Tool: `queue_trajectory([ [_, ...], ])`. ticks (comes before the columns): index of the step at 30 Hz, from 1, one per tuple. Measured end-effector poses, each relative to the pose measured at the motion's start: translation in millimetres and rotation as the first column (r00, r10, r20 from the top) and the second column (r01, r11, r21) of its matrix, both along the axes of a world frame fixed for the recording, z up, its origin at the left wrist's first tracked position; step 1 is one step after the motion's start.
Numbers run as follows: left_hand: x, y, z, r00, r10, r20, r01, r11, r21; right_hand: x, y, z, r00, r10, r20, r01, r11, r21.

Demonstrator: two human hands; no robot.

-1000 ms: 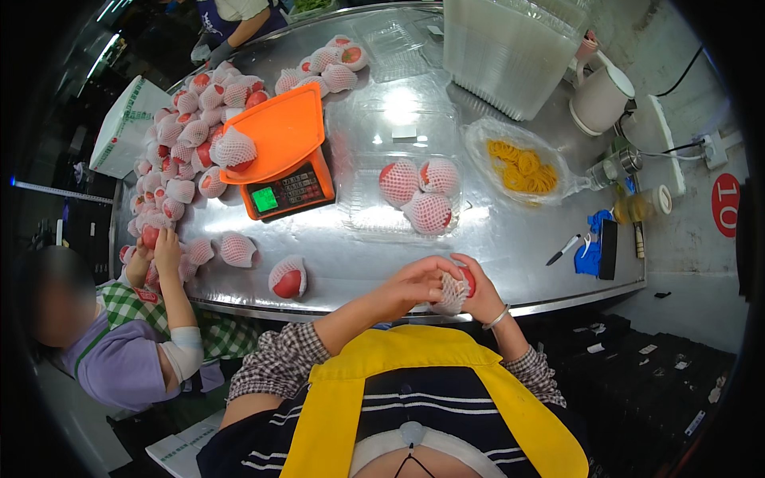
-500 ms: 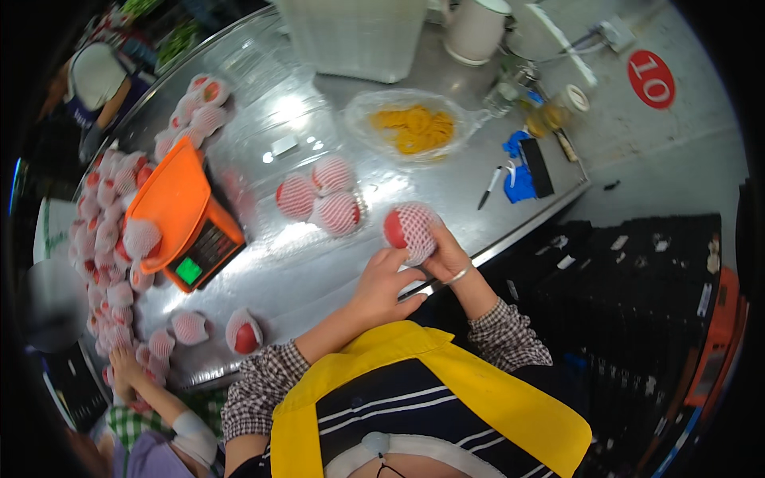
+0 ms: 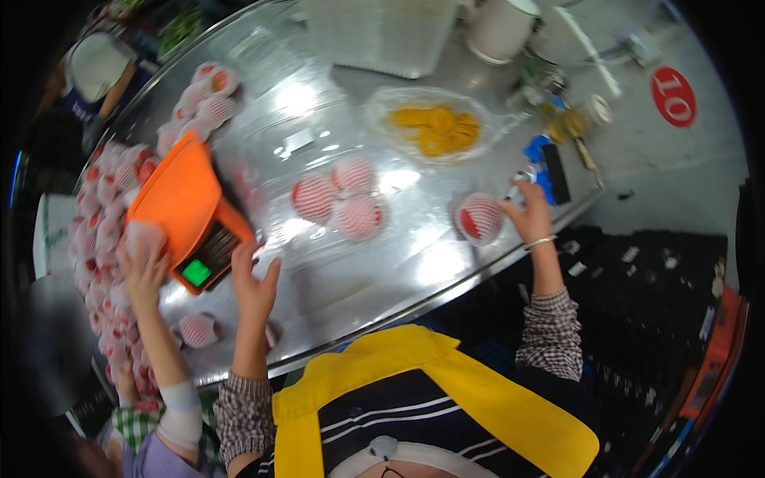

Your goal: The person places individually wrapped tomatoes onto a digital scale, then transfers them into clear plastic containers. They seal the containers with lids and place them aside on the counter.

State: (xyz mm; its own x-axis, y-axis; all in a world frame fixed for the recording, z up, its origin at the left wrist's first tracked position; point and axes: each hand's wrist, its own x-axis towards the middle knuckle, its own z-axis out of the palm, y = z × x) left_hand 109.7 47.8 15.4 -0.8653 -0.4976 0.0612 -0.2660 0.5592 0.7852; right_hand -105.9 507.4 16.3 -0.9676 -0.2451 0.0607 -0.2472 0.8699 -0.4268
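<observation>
Netted fruit [image 3: 478, 218] x1 by right hand [image 3: 530, 213], 3 grouped [image 3: 339, 199] nearby

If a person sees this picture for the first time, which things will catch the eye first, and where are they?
The orange scale stands out at the left of the steel table, with the left hand at its display end. Three red fruits in white foam nets sit mid-table, and a fourth netted fruit lies by the right hand near the table's right edge. A clear bag of yellow pieces lies behind.
</observation>
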Motion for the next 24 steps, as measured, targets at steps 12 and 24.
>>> queue_trajectory([
  [12,-124,17,-47,0.874,-0.429,0.227,0.465,0.604,-0.647,-25,-284,-10,0.579,0.813,-0.058,-0.742,0.555,0.376],
  [24,-15,-105,53,0.938,0.076,-0.338,-0.102,0.993,-0.058,-35,-311,31,0.726,0.606,0.327,-0.343,0.730,-0.592],
])
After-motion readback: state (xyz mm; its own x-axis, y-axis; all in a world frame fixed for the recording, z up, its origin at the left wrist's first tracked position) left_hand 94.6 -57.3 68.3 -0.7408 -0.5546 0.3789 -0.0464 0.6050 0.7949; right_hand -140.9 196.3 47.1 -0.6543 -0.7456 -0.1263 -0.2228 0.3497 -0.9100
